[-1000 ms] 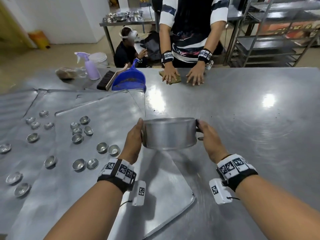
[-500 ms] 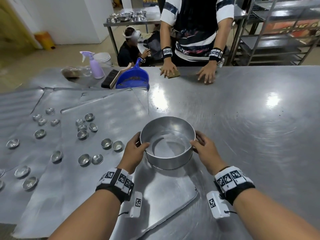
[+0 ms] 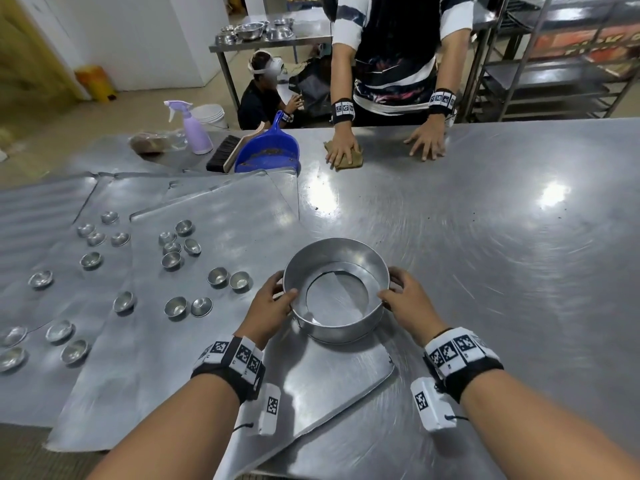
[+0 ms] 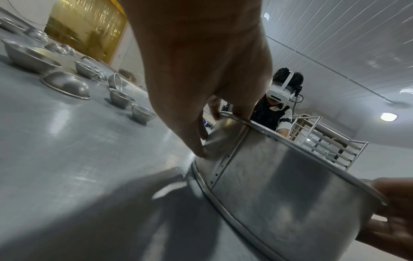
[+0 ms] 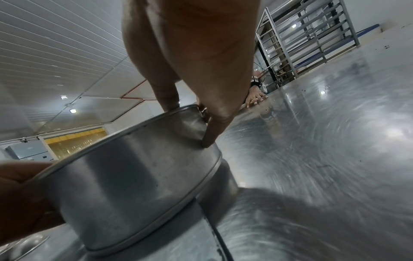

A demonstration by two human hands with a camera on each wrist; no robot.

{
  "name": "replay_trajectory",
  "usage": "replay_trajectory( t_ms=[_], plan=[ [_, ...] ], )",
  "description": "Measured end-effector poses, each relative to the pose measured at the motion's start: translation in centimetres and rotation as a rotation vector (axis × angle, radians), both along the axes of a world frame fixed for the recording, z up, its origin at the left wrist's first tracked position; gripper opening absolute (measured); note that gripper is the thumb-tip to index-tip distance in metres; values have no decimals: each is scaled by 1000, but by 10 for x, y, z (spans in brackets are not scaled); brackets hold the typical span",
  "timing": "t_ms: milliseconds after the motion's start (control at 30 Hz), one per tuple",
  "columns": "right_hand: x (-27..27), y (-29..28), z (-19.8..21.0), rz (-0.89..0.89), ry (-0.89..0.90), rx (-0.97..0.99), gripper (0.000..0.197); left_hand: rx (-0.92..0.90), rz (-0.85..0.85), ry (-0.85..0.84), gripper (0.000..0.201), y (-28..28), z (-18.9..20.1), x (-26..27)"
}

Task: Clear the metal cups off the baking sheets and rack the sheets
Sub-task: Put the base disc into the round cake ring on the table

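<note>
A round, straight-walled metal tin stands mouth up on the near right corner of the front baking sheet. My left hand grips its left rim, thumb inside and fingers on the outer wall. Gripping the right rim the same way is my right hand, with fingers pressed on the tin. Several small metal cups lie scattered on the overlapping sheets to the left, some upright and some tipped. The tin is empty.
A person stands across the steel table, one hand on a brown cloth. A blue dustpan, a brush and a purple spray bottle sit at the back left. A metal rack stands back right.
The tin went from being held up side-on to turned mouth up and lowered onto the sheet's corner, both hands still on it. The person opposite moved their hands apart.
</note>
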State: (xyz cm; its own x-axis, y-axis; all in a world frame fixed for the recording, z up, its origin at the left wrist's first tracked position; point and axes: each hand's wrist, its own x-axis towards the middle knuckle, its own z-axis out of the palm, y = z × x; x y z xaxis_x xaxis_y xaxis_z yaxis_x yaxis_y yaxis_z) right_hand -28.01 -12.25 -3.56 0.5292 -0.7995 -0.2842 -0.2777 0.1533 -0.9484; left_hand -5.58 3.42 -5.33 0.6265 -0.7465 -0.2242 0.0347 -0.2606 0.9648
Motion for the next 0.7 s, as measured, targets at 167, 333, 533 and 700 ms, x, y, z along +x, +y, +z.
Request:
replay_trajectory(
  t_ms=[167, 333, 533, 700],
  plan=[
    [-5, -1, -6, 7, 70, 13, 49, 34, -19, -9, 33, 4, 3, 1],
    [-4, -1, 0, 58, 195, -81, 49, 116, -13, -138, 39, 4, 4, 2],
    [12, 5, 13, 128, 562, -523, 58, 190, 36, -271, 33, 10, 6, -2],
    [54, 34, 24, 142, 478, -674, 47, 209, 46, -292, 40, 38, 14, 16]
  ],
)
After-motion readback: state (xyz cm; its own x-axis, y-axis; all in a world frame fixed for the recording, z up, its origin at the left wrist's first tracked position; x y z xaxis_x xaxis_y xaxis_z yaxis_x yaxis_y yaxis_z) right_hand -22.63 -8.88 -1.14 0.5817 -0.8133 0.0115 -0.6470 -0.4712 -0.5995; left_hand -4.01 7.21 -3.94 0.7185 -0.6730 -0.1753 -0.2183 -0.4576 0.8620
